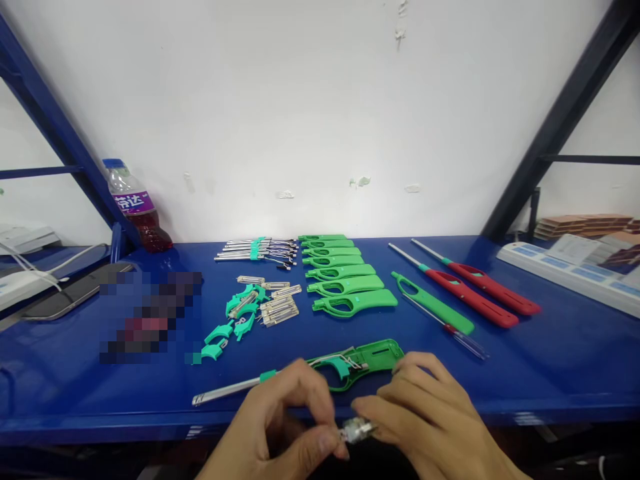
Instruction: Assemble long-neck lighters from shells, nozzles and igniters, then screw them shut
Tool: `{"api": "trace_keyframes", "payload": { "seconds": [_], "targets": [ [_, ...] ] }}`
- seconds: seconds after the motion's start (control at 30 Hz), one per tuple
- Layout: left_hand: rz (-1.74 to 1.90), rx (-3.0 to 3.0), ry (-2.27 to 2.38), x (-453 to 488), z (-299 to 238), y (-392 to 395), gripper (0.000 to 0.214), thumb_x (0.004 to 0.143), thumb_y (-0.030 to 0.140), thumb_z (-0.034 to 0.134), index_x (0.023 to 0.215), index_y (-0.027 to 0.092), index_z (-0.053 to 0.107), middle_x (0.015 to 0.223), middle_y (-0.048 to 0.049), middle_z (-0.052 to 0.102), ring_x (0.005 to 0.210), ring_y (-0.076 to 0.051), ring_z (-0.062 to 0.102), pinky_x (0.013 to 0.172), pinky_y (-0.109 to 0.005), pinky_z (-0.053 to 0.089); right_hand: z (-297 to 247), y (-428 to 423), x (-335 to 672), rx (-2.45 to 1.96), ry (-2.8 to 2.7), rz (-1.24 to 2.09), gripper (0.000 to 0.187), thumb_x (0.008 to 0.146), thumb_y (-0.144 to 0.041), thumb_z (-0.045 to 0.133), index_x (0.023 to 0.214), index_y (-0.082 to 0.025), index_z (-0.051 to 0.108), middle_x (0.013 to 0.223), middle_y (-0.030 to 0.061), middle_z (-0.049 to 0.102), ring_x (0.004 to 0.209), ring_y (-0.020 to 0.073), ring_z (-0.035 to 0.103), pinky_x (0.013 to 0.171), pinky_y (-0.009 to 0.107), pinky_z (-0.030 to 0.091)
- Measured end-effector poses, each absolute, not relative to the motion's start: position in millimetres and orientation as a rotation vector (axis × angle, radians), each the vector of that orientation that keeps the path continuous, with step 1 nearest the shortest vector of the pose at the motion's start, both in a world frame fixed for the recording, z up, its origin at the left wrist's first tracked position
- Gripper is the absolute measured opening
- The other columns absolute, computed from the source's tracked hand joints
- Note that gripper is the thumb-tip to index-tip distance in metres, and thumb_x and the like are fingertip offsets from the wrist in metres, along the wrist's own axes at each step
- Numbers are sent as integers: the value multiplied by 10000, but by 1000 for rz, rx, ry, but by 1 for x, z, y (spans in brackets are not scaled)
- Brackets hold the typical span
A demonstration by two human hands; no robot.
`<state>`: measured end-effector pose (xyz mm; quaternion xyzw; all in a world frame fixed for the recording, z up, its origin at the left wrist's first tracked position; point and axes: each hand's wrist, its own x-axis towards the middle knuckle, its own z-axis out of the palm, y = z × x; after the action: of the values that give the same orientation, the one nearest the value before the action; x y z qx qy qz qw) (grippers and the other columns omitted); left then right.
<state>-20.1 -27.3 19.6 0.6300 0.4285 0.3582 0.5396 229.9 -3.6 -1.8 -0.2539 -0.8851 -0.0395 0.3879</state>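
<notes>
In front of the table's edge, my left hand (300, 420) pinches one end of a small clear plastic part (357, 430) with metal on it. The fingers of my right hand (425, 407) close on its other end; the part is slightly blurred and partly hidden. Just beyond my hands lies an opened utility lighter's green half shell (377, 357), inner side up. A teal trigger (337, 367), thin wires and a long metal tube (227, 390) sit in it, the tube pointing left. My left fingers cover part of it.
Green lighter shells (355, 303) are lined up mid-table. Left of them lie clear narrow parts (280, 310), teal triggers (245, 310) and metal tubes with wires (255, 250). A screwdriver (467, 341) and red lighters (470, 297) lie right. A drink bottle (137, 207) leans back left.
</notes>
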Motion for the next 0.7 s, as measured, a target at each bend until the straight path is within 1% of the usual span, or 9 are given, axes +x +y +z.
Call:
{"api": "trace_keyframes", "payload": {
  "seconds": [0.07, 0.1, 0.17, 0.2, 0.27, 0.37, 0.43, 0.57, 0.7],
  "targets": [
    [925, 1665, 1137, -20, 22, -21, 300, 1083, 534, 593, 1218, 269, 640, 858, 13, 688, 506, -88, 505, 465, -208, 374, -1, 1, 235, -703, -2177, -2, 212, 1148, -155, 467, 1208, -219, 660, 919, -9, 754, 794, 166, 648, 943, 364, 412],
    [980, 1805, 1192, -19, 24, -16, 258, 1103, 470, 564, 1269, 287, 639, 898, 9, 699, 565, -106, 561, 516, -219, 431, 1, 4, 238, -744, -2129, 33, 186, 1138, -165, 494, 1218, -234, 648, 968, -9, 765, 834, 170, 660, 944, 357, 422],
    [1065, 2134, 1267, -17, 26, -3, 187, 1102, 325, 543, 1208, 293, 693, 976, -8, 713, 768, -158, 666, 706, -274, 529, 5, 12, 244, -860, -2044, 78, 166, 1121, -194, 543, 1232, -270, 640, 1035, -19, 768, 907, 176, 677, 910, 335, 448],
    [1089, 2272, 1287, -14, 27, 4, 195, 1087, 267, 536, 1144, 282, 722, 1007, -22, 717, 870, -192, 688, 790, -317, 544, 7, 16, 246, -908, -2007, 89, 160, 1117, -213, 558, 1230, -286, 643, 1050, -23, 767, 934, 178, 684, 897, 329, 458],
    [1054, 2435, 1316, -7, 29, 16, 220, 1062, 224, 540, 1102, 247, 755, 1037, -55, 720, 971, -250, 683, 876, -399, 543, 9, 23, 249, -990, -1957, 128, 141, 1118, -258, 574, 1226, -303, 654, 1081, -21, 773, 978, 186, 699, 906, 330, 477],
    [858, 2476, 1365, 6, 28, 26, 211, 1054, 252, 592, 1133, 200, 781, 1049, -84, 725, 998, -292, 659, 932, -483, 533, 9, 28, 248, -1085, -1963, 248, 133, 1133, -323, 561, 1200, -315, 676, 1131, -14, 784, 1040, 199, 716, 931, 341, 501],
    [726, 2467, 1393, 13, 26, 29, 207, 1059, 266, 610, 1118, 192, 794, 1050, -88, 729, 995, -299, 648, 946, -511, 523, 7, 27, 245, -1136, -2002, 343, 155, 1143, -355, 538, 1200, -330, 680, 1181, -17, 783, 1109, 206, 717, 969, 351, 509],
    [650, 2436, 1434, 17, 21, 30, 217, 1073, 235, 593, 1053, 215, 809, 1021, -66, 740, 956, -283, 646, 898, -481, 516, 3, 21, 243, -1195, -2072, 491, 190, 1155, -386, 499, 1184, -350, 684, 1212, -31, 777, 1138, 208, 714, 997, 369, 523],
    [679, 2437, 1444, 18, 19, 31, 215, 1056, 180, 615, 978, 240, 806, 967, -26, 748, 906, -260, 667, 886, -454, 515, 0, 19, 244, -1228, -2042, 491, 225, 1158, -411, 480, 1240, -349, 681, 1243, -11, 776, 1153, 215, 717, 1011, 376, 532]
  ]
}}
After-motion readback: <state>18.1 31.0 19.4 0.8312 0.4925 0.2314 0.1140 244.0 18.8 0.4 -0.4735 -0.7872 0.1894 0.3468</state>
